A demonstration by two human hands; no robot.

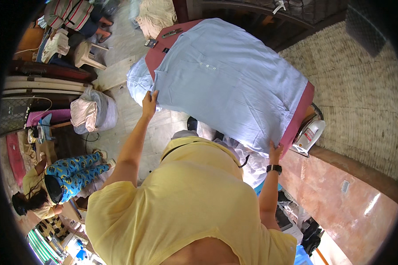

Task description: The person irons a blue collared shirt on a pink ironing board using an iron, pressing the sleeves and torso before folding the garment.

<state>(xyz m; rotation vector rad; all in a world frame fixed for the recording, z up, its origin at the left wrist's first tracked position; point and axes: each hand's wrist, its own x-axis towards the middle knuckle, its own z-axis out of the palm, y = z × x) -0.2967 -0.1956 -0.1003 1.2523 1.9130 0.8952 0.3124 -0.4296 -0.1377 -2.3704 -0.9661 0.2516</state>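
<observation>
A light blue shirt [199, 92] lies spread flat over a dark red padded ironing board [303, 104], with a few small buttons showing near its middle. My left hand [149, 105] has its fingers closed on the near left corner of the cloth. At the near right corner, my right hand [275, 153] pinches the shirt's edge, a dark watch on its wrist. Some light creases run across the right part of the cloth. Just beyond the board's right end stands a white iron [310, 136], not touched by either hand.
Small thread snips [171, 32] and a dark tag [151, 43] lie at the board's far left. More pale blue cloth [139, 81] hangs beside it. Left are a bagged bundle [95, 110], a plastic stool [89, 55] and a co-worker [73, 176]; another person sits farther back. A wall [340, 190] borders the right.
</observation>
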